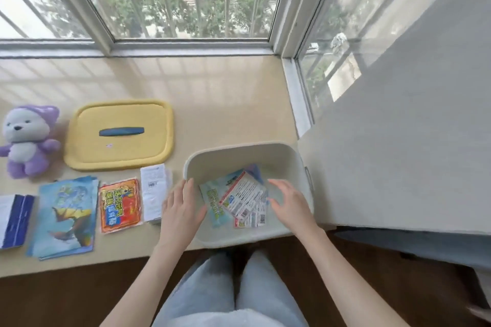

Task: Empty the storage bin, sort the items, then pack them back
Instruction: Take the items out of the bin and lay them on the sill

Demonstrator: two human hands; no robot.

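Left hand [180, 207] partly covers the storage bin [247, 151].

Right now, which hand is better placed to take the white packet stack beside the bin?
Left, probably: the left hand is at the rim of the bin, next to the white packet stack; the right hand hangs over its inside.

The blue-and-white booklet [14, 220] is cut off by the left edge, a blue item [254, 169] in the bin [239, 150] lies mostly hidden under the packets [245, 199], whose small print is too blurred to read.
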